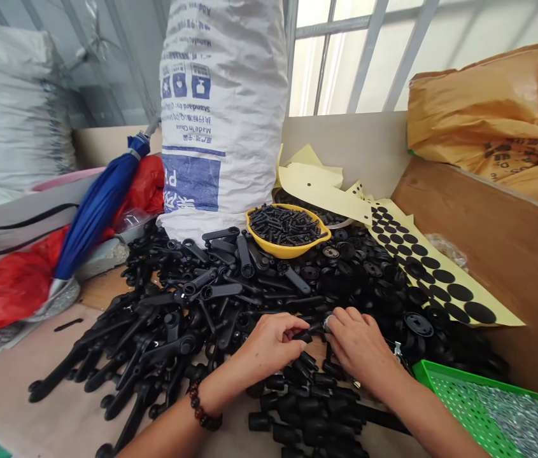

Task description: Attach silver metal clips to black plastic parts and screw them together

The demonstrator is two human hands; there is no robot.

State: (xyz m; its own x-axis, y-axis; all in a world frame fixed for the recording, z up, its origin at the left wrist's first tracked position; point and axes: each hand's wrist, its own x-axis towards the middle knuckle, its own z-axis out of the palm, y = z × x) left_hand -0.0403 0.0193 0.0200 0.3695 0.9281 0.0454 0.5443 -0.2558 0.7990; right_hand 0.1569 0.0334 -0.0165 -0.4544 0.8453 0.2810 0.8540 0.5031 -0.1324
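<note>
My left hand (273, 343), with a beaded bracelet at the wrist, is closed on a small black part (303, 335) between thumb and fingers. Close to its right, my right hand (354, 340) has its fingers bent down over the black parts; what they hold, if anything, is hidden. Black crank-like handles (221, 291) are heaped to the left and behind my hands. Below them lie black cylindrical pieces (297, 407). Round black discs (418, 324) are piled to the right.
A yellow bowl (286, 250) of black screw-like pieces stands behind the heap, before a tall white sack (223, 114). A green basket (488, 416) of small metal pieces is front right. Yellow sticker sheets (483, 297), a blue umbrella (101, 203) and red bags (11, 286) lie around.
</note>
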